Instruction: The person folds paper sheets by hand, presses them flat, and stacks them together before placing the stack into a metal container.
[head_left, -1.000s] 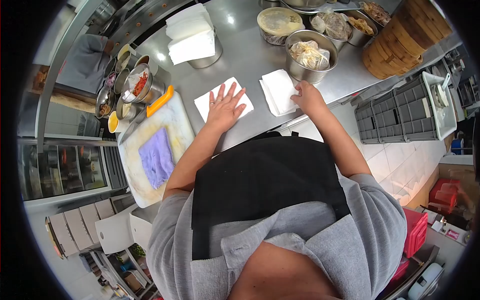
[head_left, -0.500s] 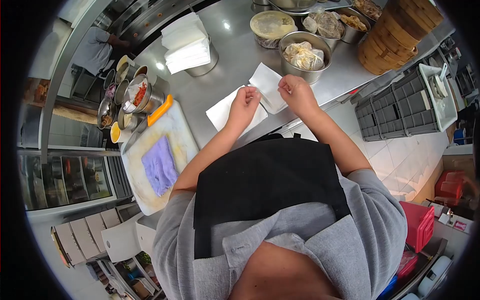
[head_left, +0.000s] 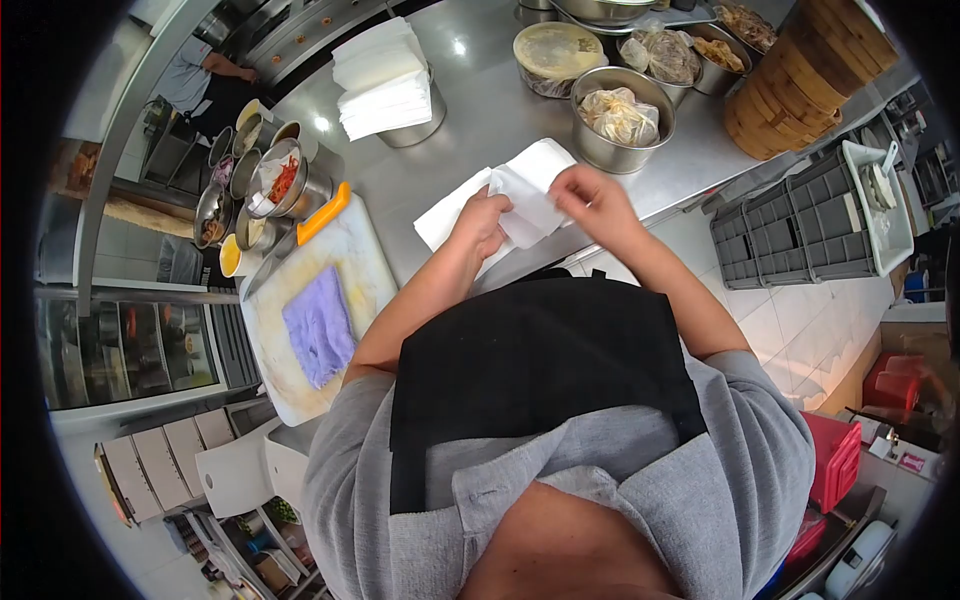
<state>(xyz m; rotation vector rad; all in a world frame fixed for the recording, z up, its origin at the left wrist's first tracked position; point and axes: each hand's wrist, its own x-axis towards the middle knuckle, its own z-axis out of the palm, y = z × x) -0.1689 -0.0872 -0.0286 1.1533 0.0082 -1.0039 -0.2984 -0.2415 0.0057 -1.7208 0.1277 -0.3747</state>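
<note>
My left hand (head_left: 482,222) pinches the left edge of a thin white sheet (head_left: 527,207) between thumb and fingers. The sheet hangs over the gap between two white paper piles at the counter's front edge: the left pile (head_left: 440,218) lies partly under my left hand, the right pile (head_left: 541,160) shows behind the sheet. At the sheet's right side is my right hand (head_left: 590,203), its fingers curled and slightly blurred; whether they grip the paper cannot be made out.
A metal pot with a plastic-wrapped item (head_left: 622,120) stands behind my right hand. Stacked white papers (head_left: 383,85) rest on a metal container. Left are a cutting board (head_left: 365,250), purple cloth (head_left: 320,327) and orange-handled knife (head_left: 324,214). Bamboo steamers (head_left: 790,100) stand right. Another person (head_left: 190,75) is back left.
My left hand, flat on the left pile a second ago, has lifted and closed on a sheet. The sheet now spans between the piles. My right hand has moved slightly from the right pile.
</note>
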